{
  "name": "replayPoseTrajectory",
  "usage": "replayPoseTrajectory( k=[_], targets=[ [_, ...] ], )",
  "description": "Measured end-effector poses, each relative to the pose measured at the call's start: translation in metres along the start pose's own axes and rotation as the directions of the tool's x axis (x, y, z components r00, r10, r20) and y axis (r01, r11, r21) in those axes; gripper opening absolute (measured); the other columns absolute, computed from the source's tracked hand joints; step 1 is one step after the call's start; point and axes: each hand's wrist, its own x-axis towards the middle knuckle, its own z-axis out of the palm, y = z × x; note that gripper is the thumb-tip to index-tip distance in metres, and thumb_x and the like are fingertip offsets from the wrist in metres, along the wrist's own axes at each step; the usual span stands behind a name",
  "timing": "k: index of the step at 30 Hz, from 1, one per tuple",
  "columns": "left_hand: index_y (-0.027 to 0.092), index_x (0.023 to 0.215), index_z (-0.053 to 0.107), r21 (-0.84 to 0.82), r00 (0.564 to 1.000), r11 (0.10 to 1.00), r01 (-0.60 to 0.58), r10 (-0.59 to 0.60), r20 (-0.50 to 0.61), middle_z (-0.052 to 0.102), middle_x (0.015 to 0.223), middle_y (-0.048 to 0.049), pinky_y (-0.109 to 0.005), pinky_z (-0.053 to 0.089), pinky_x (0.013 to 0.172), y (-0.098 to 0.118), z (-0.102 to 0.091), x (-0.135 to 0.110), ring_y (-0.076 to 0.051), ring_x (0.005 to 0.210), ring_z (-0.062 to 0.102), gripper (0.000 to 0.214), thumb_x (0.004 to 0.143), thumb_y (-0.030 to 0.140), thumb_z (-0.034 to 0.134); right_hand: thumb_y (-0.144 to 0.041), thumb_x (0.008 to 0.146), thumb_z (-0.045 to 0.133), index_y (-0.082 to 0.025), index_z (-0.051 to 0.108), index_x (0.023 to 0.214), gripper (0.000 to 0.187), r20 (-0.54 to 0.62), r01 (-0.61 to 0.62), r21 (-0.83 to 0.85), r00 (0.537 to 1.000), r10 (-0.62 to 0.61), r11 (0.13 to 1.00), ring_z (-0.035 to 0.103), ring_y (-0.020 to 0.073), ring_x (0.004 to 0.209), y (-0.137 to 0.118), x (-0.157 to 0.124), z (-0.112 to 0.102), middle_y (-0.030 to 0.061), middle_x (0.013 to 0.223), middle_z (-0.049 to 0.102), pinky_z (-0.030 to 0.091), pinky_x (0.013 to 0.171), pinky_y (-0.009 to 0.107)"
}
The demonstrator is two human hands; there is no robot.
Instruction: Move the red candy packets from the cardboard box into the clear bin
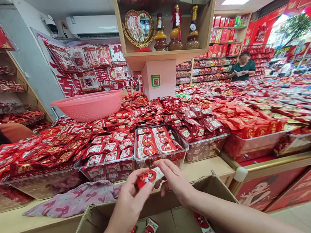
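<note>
A small red and white snack packet [149,177] is between my two hands, above an open cardboard box. My left hand [131,197] pinches its left end, with the thumb in front. My right hand [174,181] closes on its right end, the fingers over the top edge and partly hidden behind. Just beyond, a clear plastic bin [161,155] holds neat rows of similar packets. More snack packets [149,231] lie loose in the cardboard box [163,211], and another packet [205,226] lies under my right forearm.
Clear bins heaped with red packets line the counter [206,167] on both sides. A pink plastic basket [89,105] rests on the heap, and a patterned cloth [73,200] lies at the counter's front edge. Another person [243,68] stands far right, holding papers.
</note>
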Motion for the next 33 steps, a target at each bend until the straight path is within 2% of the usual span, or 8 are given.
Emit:
replayPoseTrajectory(
  k=[3, 6, 10, 13, 17, 22, 28, 33],
  targets=[
    [0.023, 0.104, 0.053, 0.026, 0.996, 0.996, -0.088, 0.089, -0.005, 0.064, 0.088, -0.001, -0.027, 0.045, 0.075, -0.007, 0.01, -0.002, -0.017, 0.081, 0.059, 0.041, 0.064, 0.025, 0.064, -0.057, 0.074, 0.042, -0.017, 0.041, 0.074, 0.04, -0.043, -0.075, -0.007, 0.996, 0.075, 0.997, 0.041, 0.0054, 0.038, 0.003, 0.002, 0.003, -0.0054, 0.053, 0.043, 0.032, 0.03, 0.015],
    [0.022, 0.11, 0.044, -0.009, 0.998, 1.0, -0.022, 0.022, -0.058, 0.063, 0.082, -0.0007, -0.025, 0.048, 0.06, -0.013, 0.016, -0.003, -0.015, 0.069, 0.06, 0.047, 0.067, 0.032, 0.061, -0.055, 0.075, 0.042, -0.017, 0.039, 0.067, 0.039, -0.053, -0.007, -0.103, 0.999, 0.001, 0.995, 0.037, 0.004, 0.035, 0.008, 0.002, 0.001, -0.0067, 0.048, 0.039, 0.03, 0.03, 0.014],
    [0.017, 0.082, 0.054, 0.092, 0.993, 0.988, 0.12, -0.117, -0.034, 0.058, 0.054, 0.0028, -0.018, 0.033, 0.036, -0.016, 0.015, -0.002, -0.01, 0.04, 0.051, 0.032, 0.072, 0.047, 0.051, -0.052, 0.077, 0.041, -0.017, 0.04, 0.068, 0.036, -0.042, 0.069, -0.175, 0.996, -0.078, 0.982, 0.038, 0.0048, 0.04, 0.013, -0.001, 0.001, -0.0055, 0.053, 0.039, 0.033, 0.032, 0.016],
    [0.017, 0.069, 0.053, 0.105, 0.993, 0.989, 0.104, -0.097, -0.066, 0.054, 0.046, 0.0047, -0.018, 0.031, 0.035, -0.017, 0.014, -0.003, -0.008, 0.035, 0.047, 0.033, 0.072, 0.05, 0.049, -0.051, 0.079, 0.04, -0.018, 0.038, 0.066, 0.035, -0.05, 0.082, -0.217, 0.994, -0.095, 0.973, 0.037, 0.005, 0.04, 0.015, -0.004, 0.003, -0.0058, 0.052, 0.037, 0.033, 0.034, 0.016],
    [0.019, 0.064, 0.05, 0.129, 0.995, 0.99, 0.064, -0.054, -0.085, 0.055, 0.044, 0.0051, -0.018, 0.033, 0.035, -0.018, 0.015, -0.004, -0.009, 0.034, 0.047, 0.034, 0.073, 0.052, 0.047, -0.049, 0.081, 0.037, -0.019, 0.037, 0.067, 0.033, -0.053, 0.108, -0.225, 0.991, -0.123, 0.968, 0.037, 0.0052, 0.039, 0.015, -0.007, 0.006, -0.0063, 0.049, 0.037, 0.031, 0.036, 0.017],
    [0.02, 0.072, 0.051, 0.128, 0.997, 0.991, 0.049, -0.041, -0.067, 0.059, 0.049, 0.0043, -0.018, 0.034, 0.036, -0.021, 0.013, -0.005, -0.011, 0.039, 0.053, 0.03, 0.076, 0.049, 0.046, -0.045, 0.082, 0.037, -0.018, 0.037, 0.066, 0.031, -0.056, 0.175, -0.275, 0.979, -0.198, 0.945, 0.036, 0.0053, 0.043, 0.013, -0.007, 0.003, -0.0058, 0.051, 0.037, 0.032, 0.041, 0.018],
    [0.019, 0.081, 0.055, 0.052, 0.995, 0.996, 0.077, -0.08, 0.061, 0.064, 0.061, 0.001, -0.021, 0.041, 0.041, -0.018, 0.009, -0.004, -0.015, 0.048, 0.059, 0.028, 0.077, 0.046, 0.047, -0.045, 0.082, 0.038, -0.018, 0.039, 0.065, 0.032, -0.03, 0.2, -0.331, 0.974, -0.223, 0.922, 0.036, 0.0051, 0.042, 0.012, -0.007, -0.001, -0.0052, 0.052, 0.038, 0.03, 0.04, 0.018],
    [0.021, 0.1, 0.055, -0.006, 0.999, 0.999, 0.045, -0.045, -0.008, 0.066, 0.061, 0.0004, -0.024, 0.043, 0.042, -0.013, 0.01, -0.004, -0.018, 0.047, 0.061, 0.037, 0.072, 0.046, 0.053, -0.048, 0.081, 0.038, -0.017, 0.041, 0.066, 0.034, -0.025, 0.183, -0.337, 0.979, -0.203, 0.924, 0.037, 0.0056, 0.04, 0.009, -0.007, -0.003, -0.0049, 0.05, 0.039, 0.03, 0.039, 0.019]
  ],
)
